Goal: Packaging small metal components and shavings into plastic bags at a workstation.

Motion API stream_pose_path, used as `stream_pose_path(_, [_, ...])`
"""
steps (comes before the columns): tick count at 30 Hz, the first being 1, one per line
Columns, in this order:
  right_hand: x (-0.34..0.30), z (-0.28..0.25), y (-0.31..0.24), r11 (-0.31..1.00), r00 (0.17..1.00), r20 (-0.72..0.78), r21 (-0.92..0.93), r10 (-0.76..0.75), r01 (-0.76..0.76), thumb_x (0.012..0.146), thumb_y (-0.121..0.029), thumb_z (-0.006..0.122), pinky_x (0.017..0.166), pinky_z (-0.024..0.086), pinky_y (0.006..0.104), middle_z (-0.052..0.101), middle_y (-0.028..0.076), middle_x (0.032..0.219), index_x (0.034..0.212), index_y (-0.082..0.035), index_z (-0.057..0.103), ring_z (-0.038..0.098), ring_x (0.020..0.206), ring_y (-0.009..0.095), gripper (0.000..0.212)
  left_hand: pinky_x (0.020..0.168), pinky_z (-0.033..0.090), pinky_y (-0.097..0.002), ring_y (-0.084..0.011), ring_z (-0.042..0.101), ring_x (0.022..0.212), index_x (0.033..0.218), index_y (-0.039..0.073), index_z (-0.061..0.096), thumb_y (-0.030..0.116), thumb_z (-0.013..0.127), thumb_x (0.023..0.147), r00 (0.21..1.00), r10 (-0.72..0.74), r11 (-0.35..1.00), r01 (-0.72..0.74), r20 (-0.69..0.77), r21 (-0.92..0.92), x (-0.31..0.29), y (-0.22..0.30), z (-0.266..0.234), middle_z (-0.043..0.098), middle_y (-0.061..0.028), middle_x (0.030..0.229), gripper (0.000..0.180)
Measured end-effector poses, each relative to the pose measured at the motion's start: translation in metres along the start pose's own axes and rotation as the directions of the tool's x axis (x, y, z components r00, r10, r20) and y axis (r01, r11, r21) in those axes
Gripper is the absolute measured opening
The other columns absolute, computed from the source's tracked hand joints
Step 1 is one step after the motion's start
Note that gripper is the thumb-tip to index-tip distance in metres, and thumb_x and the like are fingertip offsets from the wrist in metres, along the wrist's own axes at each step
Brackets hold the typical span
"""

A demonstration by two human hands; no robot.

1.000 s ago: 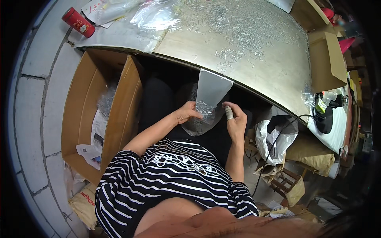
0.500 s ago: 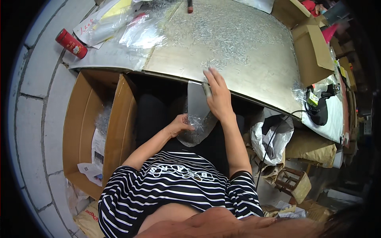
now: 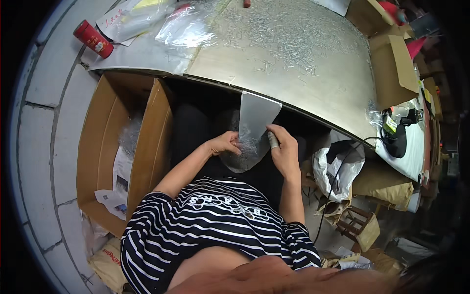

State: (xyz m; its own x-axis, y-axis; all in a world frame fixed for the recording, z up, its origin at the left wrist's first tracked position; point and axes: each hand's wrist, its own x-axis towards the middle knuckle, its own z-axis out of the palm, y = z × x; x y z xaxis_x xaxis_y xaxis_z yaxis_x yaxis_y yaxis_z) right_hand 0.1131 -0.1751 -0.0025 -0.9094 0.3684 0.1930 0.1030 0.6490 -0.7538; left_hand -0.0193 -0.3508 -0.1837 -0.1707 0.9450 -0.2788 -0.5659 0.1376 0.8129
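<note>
Below the table's front edge, over my lap, hangs a translucent plastic bag, its rounded bottom toward me. Small shiny metal pieces show in its lower part. My left hand grips the bag's left side, thumb and fingers closed on it. At its right edge my right hand has thumb and fingertips drawn together on the plastic. One right finger wears a pale wrapping. On the metal-topped table lie many loose thin metal pins, scattered mostly toward the far side.
A tall open cardboard box stands left of my legs, with papers and plastic inside. Another open carton sits at the table's right end. A red canister is at the left corner. A white plastic bag and black cable hang on the right.
My right hand has come down from the table edge to the bag's right side, its fingers now closed there. My left hand stays on the bag. The bag's upper part has spread wider.
</note>
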Motion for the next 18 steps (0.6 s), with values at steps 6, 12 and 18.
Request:
stream_pose_path(6, [-0.013, 0.031, 0.016, 0.990, 0.992, 0.103, 0.133, -0.071, 0.057, 0.082, 0.009, 0.055, 0.098, 0.044, 0.0331, 0.058, 0.017, 0.124, 0.134, -0.005, 0.047, 0.055, 0.117, 0.030, 0.055, 0.072, 0.054, -0.0254, -0.0113, 0.065, 0.085, 0.113, -0.001, 0.061, 0.001, 0.073, 0.076, 0.989, 0.028, 0.999, -0.032, -0.144, -0.029, -0.005, 0.016, 0.032, 0.068, -0.0048, 0.099, 0.039])
stream_pose_path(12, [-0.012, 0.031, 0.014, 0.992, 0.966, 0.249, 0.086, 0.071, -0.096, 0.080, 0.003, 0.053, 0.093, 0.045, 0.0421, 0.062, 0.019, 0.114, 0.122, -0.002, 0.058, 0.055, 0.111, 0.035, 0.042, 0.064, 0.054, -0.0234, -0.0097, 0.064, 0.077, 0.110, 0.003, 0.062, 0.014, 0.075, 0.080, 0.989, 0.001, 0.996, -0.014, -0.147, -0.088, -0.005, 0.008, 0.023, 0.068, -0.0027, 0.092, 0.034])
stream_pose_path(18, [-0.015, 0.041, 0.031, 0.999, 0.900, 0.433, 0.006, -0.037, 0.039, 0.079, 0.005, 0.057, 0.088, 0.049, 0.0368, 0.065, 0.020, 0.107, 0.114, 0.002, 0.061, 0.063, 0.100, 0.035, 0.036, 0.063, 0.053, -0.0225, -0.0089, 0.063, 0.076, 0.112, 0.004, 0.062, 0.023, 0.074, 0.083, 0.989, -0.027, 0.989, 0.006, -0.143, -0.145, -0.007, 0.007, 0.028, 0.067, -0.0010, 0.091, 0.036])
